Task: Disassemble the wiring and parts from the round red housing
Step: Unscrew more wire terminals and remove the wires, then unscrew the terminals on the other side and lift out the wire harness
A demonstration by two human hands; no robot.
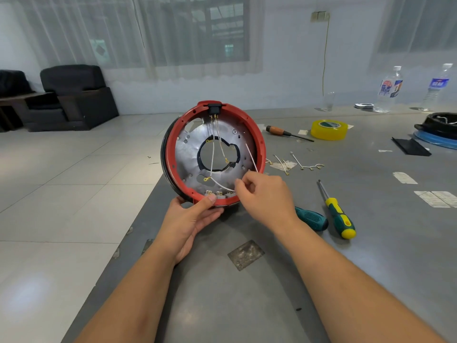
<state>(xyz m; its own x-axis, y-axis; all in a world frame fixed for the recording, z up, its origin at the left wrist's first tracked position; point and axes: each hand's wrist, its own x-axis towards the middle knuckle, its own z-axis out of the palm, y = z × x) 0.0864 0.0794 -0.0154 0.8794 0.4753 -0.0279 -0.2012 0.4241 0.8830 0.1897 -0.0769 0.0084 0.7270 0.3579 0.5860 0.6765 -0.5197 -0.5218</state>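
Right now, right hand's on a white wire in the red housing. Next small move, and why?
Probably a short pull of the white wire up and away from the connector terminals at the lower rim. The right hand already pinches it there, the left hand braces the red housing upright from below, and several freed wires already lie on the table.

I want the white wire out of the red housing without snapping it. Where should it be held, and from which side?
Pinch the white wire low, near the terminals at the red housing bottom rim, probably, coming from the right as the right hand does. Its upper length hangs slack, so pulling there only bends it. The left hand steadies the rim from below.
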